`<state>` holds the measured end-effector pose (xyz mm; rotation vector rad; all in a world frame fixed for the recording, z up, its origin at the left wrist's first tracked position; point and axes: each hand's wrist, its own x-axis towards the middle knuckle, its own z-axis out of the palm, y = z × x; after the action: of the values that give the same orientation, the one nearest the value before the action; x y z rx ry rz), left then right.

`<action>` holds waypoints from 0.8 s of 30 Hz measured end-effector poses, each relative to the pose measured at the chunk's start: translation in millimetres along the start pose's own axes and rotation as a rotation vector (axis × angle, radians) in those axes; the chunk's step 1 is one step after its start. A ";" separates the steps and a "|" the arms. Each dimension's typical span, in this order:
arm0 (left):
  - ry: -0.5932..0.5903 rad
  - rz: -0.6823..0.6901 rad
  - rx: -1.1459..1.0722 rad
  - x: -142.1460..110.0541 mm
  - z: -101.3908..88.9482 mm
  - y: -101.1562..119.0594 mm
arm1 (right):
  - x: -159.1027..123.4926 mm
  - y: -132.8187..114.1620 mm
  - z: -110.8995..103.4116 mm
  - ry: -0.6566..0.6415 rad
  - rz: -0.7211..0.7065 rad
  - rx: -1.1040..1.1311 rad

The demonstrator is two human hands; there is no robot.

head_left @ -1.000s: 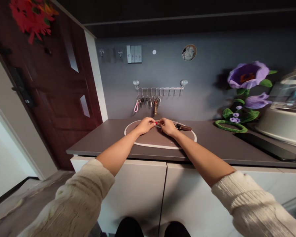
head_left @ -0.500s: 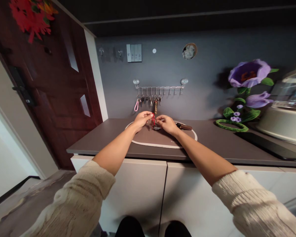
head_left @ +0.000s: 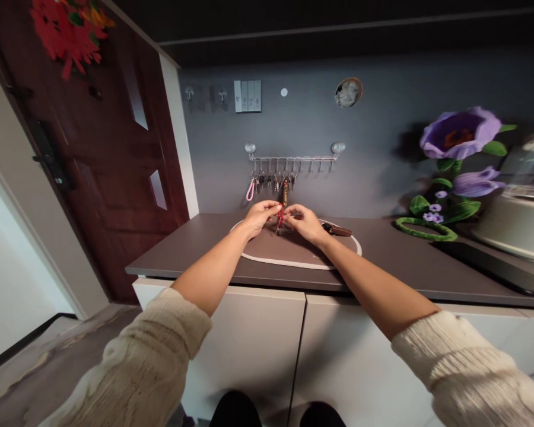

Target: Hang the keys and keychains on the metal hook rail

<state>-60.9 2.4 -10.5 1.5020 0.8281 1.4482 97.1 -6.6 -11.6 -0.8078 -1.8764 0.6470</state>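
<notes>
Over the brown mat [head_left: 289, 255] on the counter, my left hand [head_left: 260, 216] pinches a red cord [head_left: 280, 214] between thumb and fingertips. The cord hangs down with small metal keys [head_left: 279, 230] at its lower end, partly hidden. My right hand [head_left: 306, 223] is at the cord's right side, its fingertips closed together against it; their exact grip is too small to see well. Just right of that hand, a key bunch with a brown leather strap [head_left: 339, 230] lies on the mat.
A clear hook rail [head_left: 293, 158] on the wall carries several key sets; a pink loop [head_left: 250, 190] hangs leftmost. Rightward on the counter are a purple fabric flower [head_left: 460, 133], a dark flat panel [head_left: 489, 267] and a domed appliance [head_left: 511, 219]. A dark red door [head_left: 93, 196] is at left.
Both hands have risen slightly from the mat. The red cord, earlier mostly covered by the fingers, now hangs in view with its keys. The right hand has closed in on the cord.
</notes>
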 end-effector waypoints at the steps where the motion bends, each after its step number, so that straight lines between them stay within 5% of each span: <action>1: 0.000 0.001 -0.002 -0.1 0.1 0.1 | -0.3 -0.5 -0.1 -0.011 -0.006 -0.007; 16: -0.025 0.001 -0.003 0.0 1.4 -1.3 | -0.9 -2.1 -2.4 -0.025 0.009 -0.051; 24: 0.008 -0.006 -0.030 -1.5 5.5 -0.1 | -2.8 -13.6 -11.7 0.097 0.119 0.085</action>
<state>-55.5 0.3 -10.9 1.4709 0.8117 1.4570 105.1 -16.4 1.4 -0.8848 -1.7119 0.7441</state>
